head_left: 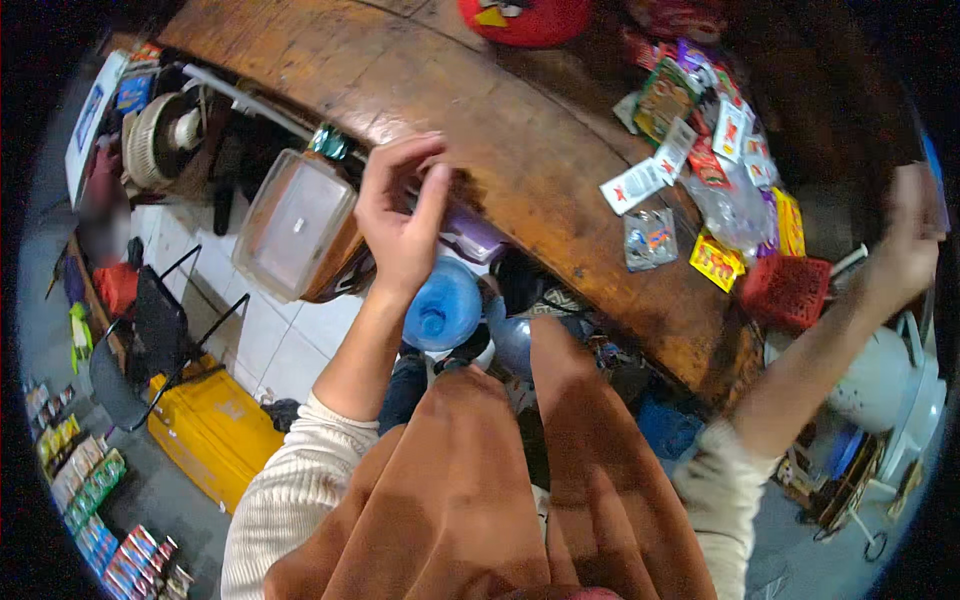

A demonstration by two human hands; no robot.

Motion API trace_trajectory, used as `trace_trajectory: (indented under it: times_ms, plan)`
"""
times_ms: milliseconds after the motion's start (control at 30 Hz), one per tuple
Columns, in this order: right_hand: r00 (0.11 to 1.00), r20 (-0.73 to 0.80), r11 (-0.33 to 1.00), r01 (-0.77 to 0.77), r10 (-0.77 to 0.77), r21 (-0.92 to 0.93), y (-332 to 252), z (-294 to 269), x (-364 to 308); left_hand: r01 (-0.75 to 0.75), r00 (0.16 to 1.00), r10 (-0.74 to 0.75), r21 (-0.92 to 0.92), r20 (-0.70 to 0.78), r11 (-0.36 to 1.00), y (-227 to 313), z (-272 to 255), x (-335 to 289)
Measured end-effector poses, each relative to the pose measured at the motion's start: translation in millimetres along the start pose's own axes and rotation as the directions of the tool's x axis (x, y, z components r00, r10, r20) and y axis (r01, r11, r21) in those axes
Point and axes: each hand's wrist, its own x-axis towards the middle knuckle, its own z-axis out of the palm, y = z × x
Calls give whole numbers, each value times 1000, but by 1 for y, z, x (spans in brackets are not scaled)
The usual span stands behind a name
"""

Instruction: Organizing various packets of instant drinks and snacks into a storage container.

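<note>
My left hand [405, 210] is raised over the near edge of the wooden table [420, 85], fingers curled loosely and thumb held apart, with nothing between them. Far out to the right, my right hand [912, 235] is reaching up, blurred, beside a blue flat thing [934, 165] at the picture's rim. Whether its fingers grip that thing is hidden by the blur. Between the hands, on the table, lies a heap of small packets: white sachets [633, 187], a yellow packet [717, 262], a clear plastic bag [735, 210] and a small grey packet [650, 240]. A red plastic basket [785, 290] sits near my right forearm.
A lidded clear plastic box [297, 225] stands left of my left hand. Below the table edge is a blue water jug [440, 305]. Farther left are a fan [160, 140], a black folding chair [160, 320] and a yellow crate [215, 425]. Hanging sachets [95, 490] line the lower left.
</note>
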Motion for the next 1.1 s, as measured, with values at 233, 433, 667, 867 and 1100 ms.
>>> trace_trajectory:
  times_ms: [233, 433, 667, 867, 1100]
  plan:
    - [789, 427, 895, -420, 442, -152, -17, 67, -186, -268, 963, 241, 344, 121, 900, 2, -13, -9]
    - [867, 444, 974, -197, 225, -108, -35, 74, -215, -293, 843, 91, 311, 530, 904, 14, 59, 8]
    - [670, 418, 754, -655, 614, -58, -20, 63, -211, -255, 822, 36, 311, 568, 916, -4, 118, 40]
    - [948, 206, 969, -227, 244, -100, -14, 65, -143, -185, 869, -251, 750, 427, 635, -53, 175, 102]
    - [836, 199, 769, -342, 512, -540, 89, 134, -61, -111, 891, -249, 712, 381, 693, -50, 219, 94]
